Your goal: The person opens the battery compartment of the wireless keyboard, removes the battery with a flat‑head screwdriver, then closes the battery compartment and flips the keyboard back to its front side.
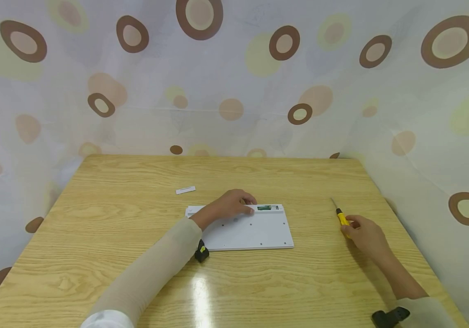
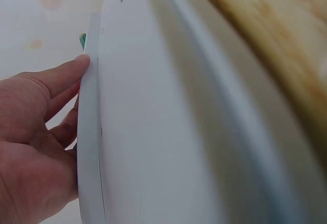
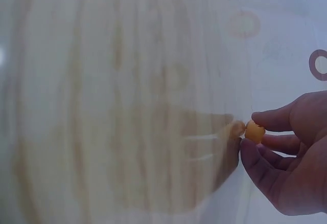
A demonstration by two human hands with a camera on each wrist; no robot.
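Pinching a yellow screwdriver (image 1: 343, 218) in right grip (image 1: 366, 235), left grip (image 1: 232, 203) curved over white keyboard (image 1: 250, 235), its hold unclear.

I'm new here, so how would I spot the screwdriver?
On the wooden table, right of the white panel, find the right hand. It holds the screwdriver, whose yellow handle sets it apart from the panel and small white strip.

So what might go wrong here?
The small white strip could get knocked off the table. The screwdriver, pinched in the right hand, might roll if set down. With the slot in the white device open, the green battery could slip out beside the left hand.
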